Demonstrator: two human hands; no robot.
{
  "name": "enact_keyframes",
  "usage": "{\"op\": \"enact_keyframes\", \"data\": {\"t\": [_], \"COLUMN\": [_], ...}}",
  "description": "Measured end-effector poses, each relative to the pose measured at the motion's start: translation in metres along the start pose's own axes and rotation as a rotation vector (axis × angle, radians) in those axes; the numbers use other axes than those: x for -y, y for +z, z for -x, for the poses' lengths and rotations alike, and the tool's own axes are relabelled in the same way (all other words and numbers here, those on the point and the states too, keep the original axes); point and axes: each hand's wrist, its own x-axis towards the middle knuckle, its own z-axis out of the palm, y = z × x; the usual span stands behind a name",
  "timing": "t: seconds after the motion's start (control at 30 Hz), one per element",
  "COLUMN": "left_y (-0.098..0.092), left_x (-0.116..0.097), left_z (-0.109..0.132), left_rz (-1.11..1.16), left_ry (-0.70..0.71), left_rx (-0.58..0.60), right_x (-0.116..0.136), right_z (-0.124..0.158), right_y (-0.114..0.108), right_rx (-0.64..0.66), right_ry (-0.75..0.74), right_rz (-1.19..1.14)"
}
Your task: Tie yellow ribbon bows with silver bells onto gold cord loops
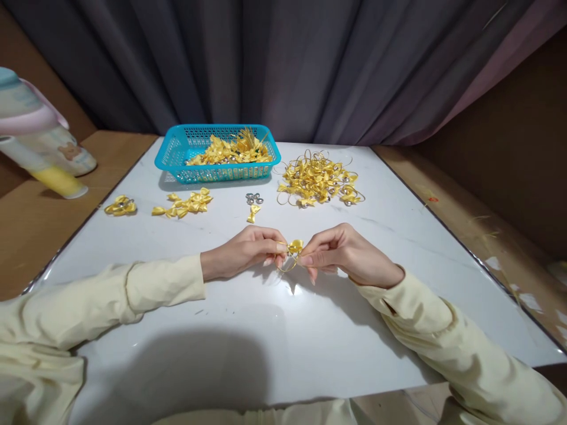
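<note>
My left hand (241, 252) and my right hand (343, 254) meet over the middle of the white table (230, 330). Both pinch one small yellow ribbon bow (295, 247) with a thin gold loop hanging under it. Fingers of both hands are closed round the bow. Behind the hands lie a single yellow bow (253, 213) and a few small silver bells (254, 198). Both arms wear pale yellow sleeves.
A turquoise basket (177, 154) of yellow bows stands at the back. A pile of finished bows with gold loops and bells (319, 180) lies to its right. Loose bows (183, 204) and a small bunch (120, 206) lie at left. A pastel bottle (39, 147) rests on the left ledge.
</note>
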Motion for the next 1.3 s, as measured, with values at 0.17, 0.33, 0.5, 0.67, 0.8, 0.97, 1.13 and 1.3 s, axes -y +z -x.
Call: {"op": "enact_keyframes", "data": {"t": [0.17,0.33,0.5,0.67,0.8,0.97,1.13,1.3], "left_y": [0.000,0.002,0.005,0.004,0.004,0.008,0.011,0.011], "left_x": [0.000,-0.001,-0.001,-0.002,-0.004,-0.005,-0.002,0.001], "left_z": [0.000,0.002,0.002,0.002,0.003,0.005,0.006,0.006], "left_rz": [-0.010,-0.055,-0.095,-0.162,-0.300,-0.460,-0.543,-0.583], "left_ry": [-0.003,-0.002,-0.008,0.044,0.110,0.193,0.235,0.254], "left_rx": [-0.010,-0.004,0.044,0.022,-0.081,-0.265,-0.297,-0.316], "right_x": [0.000,0.002,0.005,0.002,-0.001,-0.001,-0.003,-0.013], "right_z": [0.000,-0.001,-0.001,-0.002,-0.002,0.009,0.011,0.007], "right_y": [0.001,0.004,0.005,0.003,0.000,0.005,0.019,0.022], "right_rx": [-0.009,-0.023,0.003,0.004,-0.038,-0.471,-0.468,-0.565], "right_ry": [-0.009,-0.015,-0.017,-0.024,-0.046,-0.350,-0.378,-0.526], "right_rz": [-0.009,-0.002,0.017,0.056,0.200,0.565,0.700,0.885]}}
